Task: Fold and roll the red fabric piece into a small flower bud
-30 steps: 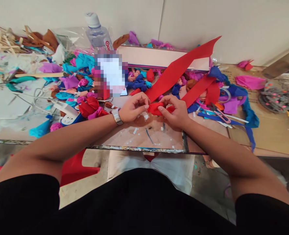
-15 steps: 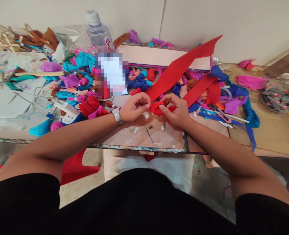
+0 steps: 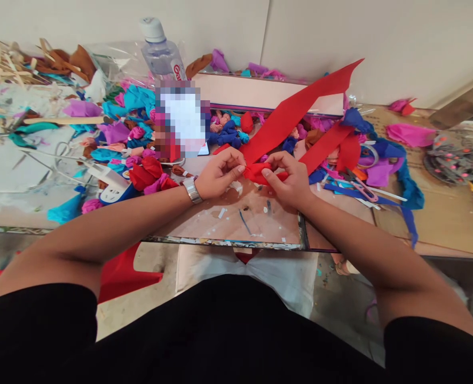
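Between my two hands is a strip of red crepe paper (image 3: pixel 255 172), gathered and folded at its near end. My left hand (image 3: pixel 221 175), with a metal watch (image 3: pixel 192 190) at the wrist, is closed, thumb and forefinger pinching the paper's left edge. My right hand (image 3: pixel 288 176) is closed on the right part of the fold, thumb in front. A long red paper length (image 3: pixel 296 114) slants up to the right behind my hands. Another red strip (image 3: pixel 328 148) lies behind my right hand. The fingertips partly hide the fold.
Rolled paper flowers (image 3: pixel 144 173) and a power strip (image 3: pixel 112 184) lie left. A water bottle (image 3: pixel 162 53) and a lit, blurred phone (image 3: pixel 184 120) stand behind. Pink-handled scissors (image 3: pixel 365 190) and blue paper strips (image 3: pixel 411 186) lie right. Wooden sticks (image 3: pixel 4 61) are heaped far left.
The fold of red paper between my fingers has shifted slightly in shape, more creased near my left fingertips. Both hands keep nearly the same place and grip.
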Demonstrator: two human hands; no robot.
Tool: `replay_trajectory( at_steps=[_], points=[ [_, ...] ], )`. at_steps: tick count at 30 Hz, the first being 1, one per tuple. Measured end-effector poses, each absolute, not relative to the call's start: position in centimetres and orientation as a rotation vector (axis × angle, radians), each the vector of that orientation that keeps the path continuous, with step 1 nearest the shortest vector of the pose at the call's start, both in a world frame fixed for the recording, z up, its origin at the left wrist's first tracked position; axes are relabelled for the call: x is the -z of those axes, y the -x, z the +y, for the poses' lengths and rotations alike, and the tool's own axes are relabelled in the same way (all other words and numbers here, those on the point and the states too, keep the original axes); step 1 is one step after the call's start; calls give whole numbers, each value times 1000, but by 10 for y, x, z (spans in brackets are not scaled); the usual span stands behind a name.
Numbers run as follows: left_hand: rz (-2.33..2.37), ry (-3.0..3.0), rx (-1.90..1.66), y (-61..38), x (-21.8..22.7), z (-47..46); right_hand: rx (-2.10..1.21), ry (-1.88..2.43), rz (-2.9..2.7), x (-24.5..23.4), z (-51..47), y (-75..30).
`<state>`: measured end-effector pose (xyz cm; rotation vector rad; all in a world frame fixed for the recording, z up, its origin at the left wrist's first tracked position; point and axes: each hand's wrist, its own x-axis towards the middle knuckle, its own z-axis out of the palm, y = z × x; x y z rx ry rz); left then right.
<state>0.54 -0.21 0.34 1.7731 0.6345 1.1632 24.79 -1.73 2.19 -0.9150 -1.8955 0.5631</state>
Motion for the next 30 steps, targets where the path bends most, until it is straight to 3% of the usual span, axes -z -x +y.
replay_trajectory(
  at_steps=[30],
  points=[
    [653,-1826,-1131,-3,-2,0,-565,938,-1890,-23,-17,-248]
  ],
)
